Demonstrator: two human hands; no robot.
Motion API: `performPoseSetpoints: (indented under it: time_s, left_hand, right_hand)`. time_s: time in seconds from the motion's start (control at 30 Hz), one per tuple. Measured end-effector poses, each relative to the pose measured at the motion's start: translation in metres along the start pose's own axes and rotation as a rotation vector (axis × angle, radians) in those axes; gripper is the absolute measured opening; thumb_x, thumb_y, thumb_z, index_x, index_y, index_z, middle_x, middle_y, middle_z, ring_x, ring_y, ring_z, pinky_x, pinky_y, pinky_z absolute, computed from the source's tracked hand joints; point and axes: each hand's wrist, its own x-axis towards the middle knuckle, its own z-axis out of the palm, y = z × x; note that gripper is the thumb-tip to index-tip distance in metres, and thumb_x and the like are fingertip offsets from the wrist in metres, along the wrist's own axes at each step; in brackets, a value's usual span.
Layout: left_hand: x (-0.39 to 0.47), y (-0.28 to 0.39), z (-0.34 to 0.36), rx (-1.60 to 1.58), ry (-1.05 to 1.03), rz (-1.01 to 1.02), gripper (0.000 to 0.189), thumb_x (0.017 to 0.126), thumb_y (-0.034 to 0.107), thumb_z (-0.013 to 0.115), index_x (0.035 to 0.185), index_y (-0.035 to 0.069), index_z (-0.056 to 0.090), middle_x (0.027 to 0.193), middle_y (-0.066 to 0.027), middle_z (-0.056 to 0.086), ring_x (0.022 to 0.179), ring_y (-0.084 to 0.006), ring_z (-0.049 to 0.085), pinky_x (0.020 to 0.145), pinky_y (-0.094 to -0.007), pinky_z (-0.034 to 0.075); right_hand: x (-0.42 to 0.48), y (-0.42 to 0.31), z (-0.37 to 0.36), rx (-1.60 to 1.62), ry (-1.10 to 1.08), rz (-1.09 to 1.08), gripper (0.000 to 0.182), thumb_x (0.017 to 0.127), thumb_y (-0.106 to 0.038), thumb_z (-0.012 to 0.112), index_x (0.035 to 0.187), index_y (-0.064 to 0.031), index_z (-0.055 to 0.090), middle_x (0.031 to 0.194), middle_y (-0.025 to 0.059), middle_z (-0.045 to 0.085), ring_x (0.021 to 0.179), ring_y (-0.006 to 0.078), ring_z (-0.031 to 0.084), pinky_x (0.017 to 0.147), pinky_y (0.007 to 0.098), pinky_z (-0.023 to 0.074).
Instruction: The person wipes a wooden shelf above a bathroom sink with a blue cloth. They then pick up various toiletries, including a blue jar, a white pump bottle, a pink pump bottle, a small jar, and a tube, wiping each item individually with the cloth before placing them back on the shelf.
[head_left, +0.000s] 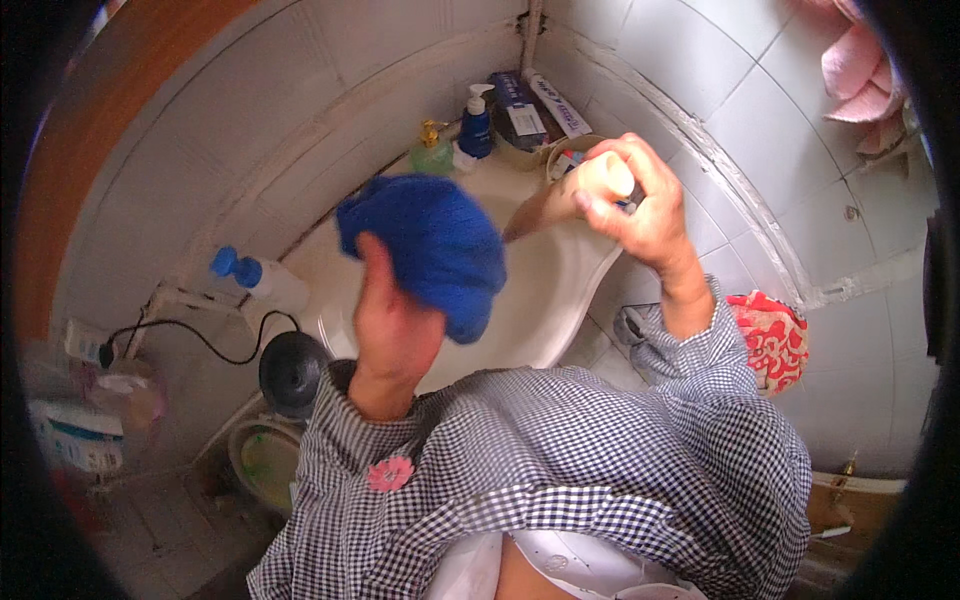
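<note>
My left hand grips a bunched dark-blue cloth, its thumb lying across the near side. In my right hand is a pale tube-shaped container, pinched near its cream-coloured round end and slanting down to the left. Motion blurs its lower end, so its exact kind is unclear. Both hands are raised over a white washbasin, the cloth and the container close to each other. The cloth hides part of the basin.
A green pump bottle, a blue pump bottle, boxes and a round holder crowd the basin's back corner. On the left are a blue-topped bottle and a black round object with a cord.
</note>
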Motion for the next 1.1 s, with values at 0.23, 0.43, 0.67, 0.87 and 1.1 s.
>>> performPoseSetpoints:
  time_s: [0.23,0.43,0.67,0.87,1.1]
  left_hand:
    - [-0.003,-0.022,0.023,0.557,0.038,0.098,0.074,0.09,0.063,0.021,0.131,0.006,0.039,0.128,-0.0089,0.049,0.116,-0.0213,0.049,0.101,-0.0348,0.037]
    - [-0.008,-0.035,0.004,0.466,0.099,0.221,0.075,0.089,0.065,0.025,0.128,0.003,0.042,0.119,-0.0087,0.054,0.109,-0.0193,0.053,0.097,-0.0326,0.04]
    - [-0.016,-0.046,-0.015,0.618,0.022,0.291,0.047,0.092,0.041,0.05,0.114,-0.001,0.05,0.106,-0.0093,0.055,0.098,-0.018,0.052,0.088,-0.0334,0.042]
    - [-0.004,-0.01,-0.011,1.441,-0.223,0.339,0.054,0.074,0.022,0.068,0.12,0.001,0.049,0.104,-0.0163,0.058,0.095,-0.0328,0.056,0.082,-0.0394,0.045]
    - [-0.033,-0.043,-0.069,0.396,0.346,-0.085,0.049,0.082,0.024,0.066,0.125,0.008,0.047,0.12,-0.0104,0.055,0.107,-0.0257,0.055,0.088,-0.0369,0.047]
  right_hand:
    - [-0.005,-0.073,0.078,0.72,0.196,0.11,0.032,0.075,-0.02,0.064,0.096,0.0005,0.052,0.086,0.008,0.05,0.076,0.0161,0.051,0.07,0.0255,0.0423]
    - [0.005,-0.103,0.075,1.017,0.132,0.342,0.031,0.081,-0.026,0.059,0.098,-0.0003,0.053,0.079,0.0023,0.053,0.07,0.0086,0.051,0.061,0.0217,0.0418]
    - [0.031,-0.089,0.069,1.601,0.182,0.429,0.056,0.084,-0.05,0.055,0.101,0.0035,0.053,0.084,0.0101,0.048,0.077,0.0192,0.044,0.061,0.0295,0.0421]
    - [0.041,-0.068,0.058,1.83,0.086,0.338,0.056,0.085,-0.053,0.052,0.098,0.0014,0.056,0.084,0.0079,0.05,0.075,0.0181,0.049,0.065,0.033,0.0456]
    - [0.057,-0.06,0.024,1.38,0.286,0.387,0.058,0.091,-0.052,0.043,0.111,0.0022,0.049,0.089,0.0114,0.051,0.078,0.0184,0.051,0.064,0.0299,0.0509]
